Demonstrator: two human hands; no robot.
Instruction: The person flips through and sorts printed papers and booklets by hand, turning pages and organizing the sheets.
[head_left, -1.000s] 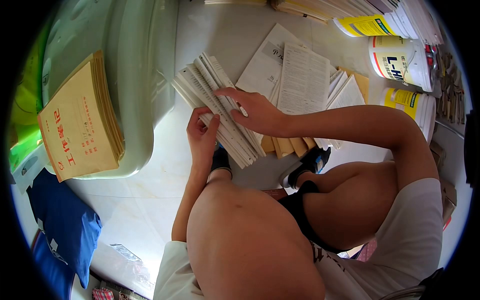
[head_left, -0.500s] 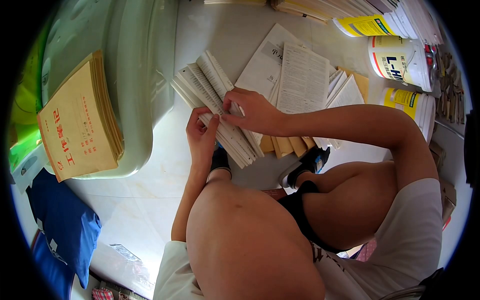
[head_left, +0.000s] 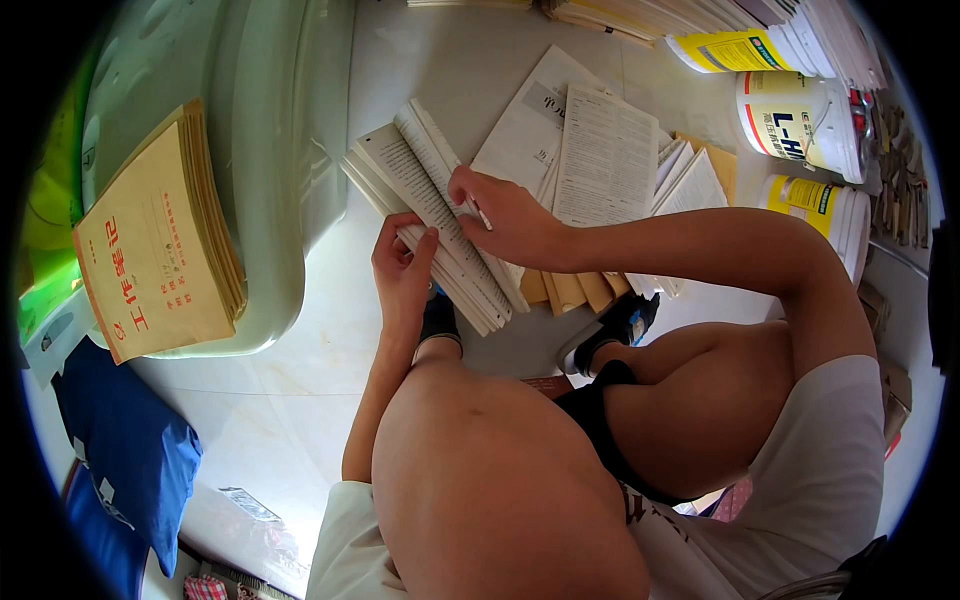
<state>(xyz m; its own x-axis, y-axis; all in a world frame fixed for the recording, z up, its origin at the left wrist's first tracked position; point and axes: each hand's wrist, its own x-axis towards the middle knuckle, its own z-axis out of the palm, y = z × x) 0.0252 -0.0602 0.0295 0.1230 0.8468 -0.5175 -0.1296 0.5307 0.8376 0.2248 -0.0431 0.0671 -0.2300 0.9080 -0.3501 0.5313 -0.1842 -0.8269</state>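
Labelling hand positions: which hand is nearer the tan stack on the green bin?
Left: the left hand holds the open book, nearer the tan stack; the right hand is farther off, on the book's pages.

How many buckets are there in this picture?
I count 3, stacked up the right side: the top bucket, the middle bucket with big "L-H" lettering, and the lowest bucket, partly covered. Others may be hidden.

The single view looks from the wearer's head, steeply down and forward past the near knees [head_left: 480, 410] to both hands [head_left: 455, 235] at mid-distance, with the floor [head_left: 250, 400] beyond; no second view shares it.
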